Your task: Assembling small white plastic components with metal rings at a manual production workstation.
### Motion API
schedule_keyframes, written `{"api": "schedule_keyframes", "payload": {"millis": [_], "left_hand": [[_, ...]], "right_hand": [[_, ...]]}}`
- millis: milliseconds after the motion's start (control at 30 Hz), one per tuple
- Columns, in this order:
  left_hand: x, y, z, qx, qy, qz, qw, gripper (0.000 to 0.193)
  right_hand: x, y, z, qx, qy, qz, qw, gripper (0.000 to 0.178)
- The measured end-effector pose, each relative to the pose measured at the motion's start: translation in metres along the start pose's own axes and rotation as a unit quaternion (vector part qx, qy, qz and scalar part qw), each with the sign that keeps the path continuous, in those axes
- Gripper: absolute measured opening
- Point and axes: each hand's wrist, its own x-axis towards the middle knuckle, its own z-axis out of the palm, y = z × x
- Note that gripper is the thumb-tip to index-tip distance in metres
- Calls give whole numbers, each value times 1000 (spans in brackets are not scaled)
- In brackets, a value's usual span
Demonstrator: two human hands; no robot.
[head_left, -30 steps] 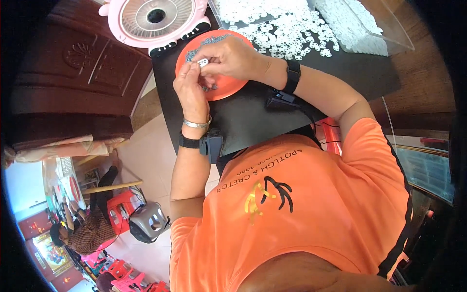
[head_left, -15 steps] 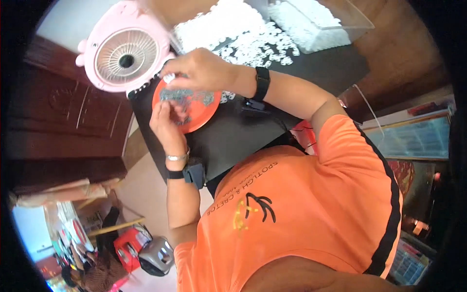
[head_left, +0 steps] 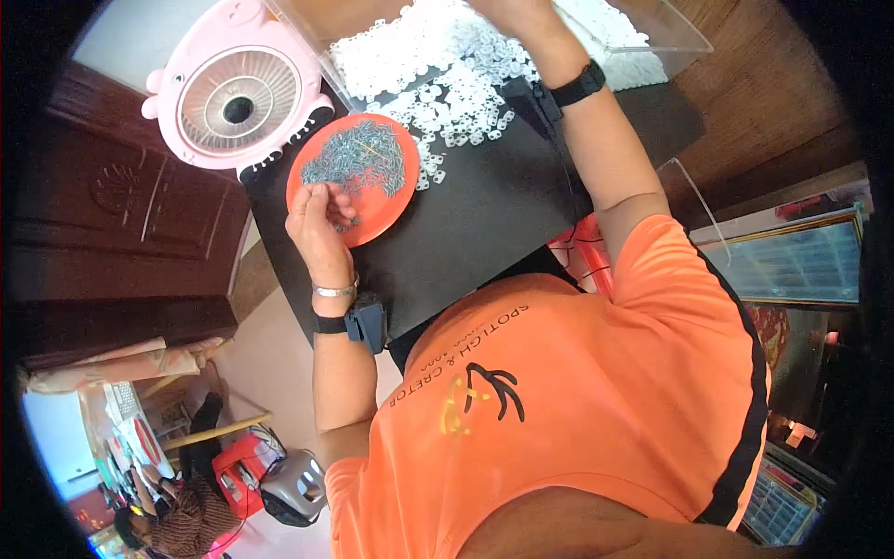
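On the dark table, a round orange-red plate (head_left: 384,212) holds a heap of small grey metal nails (head_left: 343,154). My left hand (head_left: 317,219) rests at its near left rim, fingers curled together; whatever they pinch is too small to make out. A few nails lie beside these fingertips. At the top edge of the picture, my right hand (head_left: 512,13) reaches over a large pile of small white plastic pieces (head_left: 447,112) with holes. Its fingers are cut off by the picture's edge.
A pink animal-shaped fan (head_left: 240,102) stands left of the plate. Clear plastic bins (head_left: 694,42) hold more white pieces at the far side. A carved wooden door (head_left: 121,177) is at left. Another person (head_left: 186,517) sits at the lower left, away from the table.
My right hand has left the plate, where it held a white piece, and moved far and right to the white pile. My left hand has stayed near the plate's rim.
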Motion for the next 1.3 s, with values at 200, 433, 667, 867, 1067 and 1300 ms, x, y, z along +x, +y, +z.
{"api": "schedule_keyframes", "payload": {"millis": [200,433,667,867,1067,1300], "left_hand": [[-1,-2,-9,6,3,-9,1000,20],[-3,-2,-6,15,-8,-22,1000,19],[-1,-3,-8,18,-12,-23,1000,19],[-2,-1,-7,11,-3,-34,999,19],[-4,-4,-6,-6,-45,-28,999,17],[-6,-3,1,19,-71,-31,997,14]], "right_hand": [[-55,-20,64,87,-483,52,870,17],[-73,-26,84,12,-447,20,894,14],[-77,-29,97,-65,-417,-37,906,14],[-70,-21,93,101,-421,40,901,12],[-71,-80,85,513,-414,216,720,14],[-96,-115,96,558,-376,203,712,17]]}}
